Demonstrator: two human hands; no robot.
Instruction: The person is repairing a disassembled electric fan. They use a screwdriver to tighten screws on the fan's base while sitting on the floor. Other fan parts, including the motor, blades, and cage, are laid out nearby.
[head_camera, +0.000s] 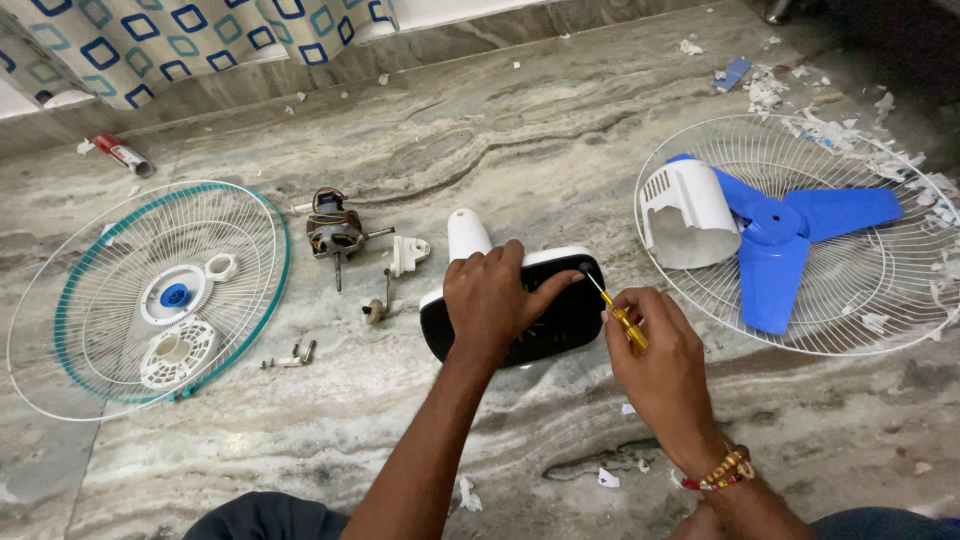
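A person sits on a grey, veined marble floor (540, 150), seen from above, with parts of a taken-apart fan spread around. At the centre lies an oval fan base of white plastic with a black underside (545, 320), tipped on its edge, with its short white plastic neck (467, 234) pointing away from the person.

The left hand (495, 295) lies over the top of the base, fingers spread narrowly and curled over its rim, pressing it steady. The right hand (655, 350), just right of the base, has its fingers closed around a thin yellow-handled screwdriver (618, 315); the metal tip touches the base's upper right edge. A beaded bracelet (722, 470) circles the right wrist.

Left of the base lie a small white plastic bracket (406, 253), a copper-wound electric motor with a metal shaft (335, 230), a few loose metal screws (290, 357), and, farthest left, a round white wire fan guard with a teal rim (150, 298).

Right of the base lies a second white wire guard (880, 290), holding a blue three-bladed plastic propeller (785, 235) and a white plastic motor cover (685, 212).
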